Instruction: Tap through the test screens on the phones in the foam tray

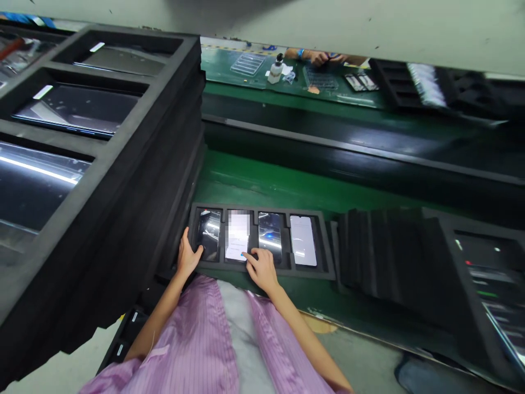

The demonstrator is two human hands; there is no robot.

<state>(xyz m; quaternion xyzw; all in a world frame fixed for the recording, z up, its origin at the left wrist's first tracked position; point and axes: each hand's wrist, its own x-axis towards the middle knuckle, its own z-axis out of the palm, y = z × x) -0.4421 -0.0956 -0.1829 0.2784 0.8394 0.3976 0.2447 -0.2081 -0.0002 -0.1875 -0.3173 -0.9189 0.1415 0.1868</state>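
Note:
A black foam tray [290, 269] lies on the green bench in front of me, with smartphones in its slots. My left hand [189, 255] grips the tray's left end, thumb over the rim beside the first phone [210, 241], whose dark screen shows small lettering. My right hand [262, 267] holds nothing; its index fingertip touches the lower part of the second phone [236, 253], which has a lit white screen, partly pixelated. To the right are a third phone [269, 241] with a dark, reflecting screen and a fourth phone [303, 241] with a pale screen.
A tall stack of foam trays [164, 137] with phones rises close on my left. More foam trays [385, 257] stand at the right. A dark raised channel [348, 142] crosses behind. Beyond it are a bottle [276, 70] and another person's hands [322, 57].

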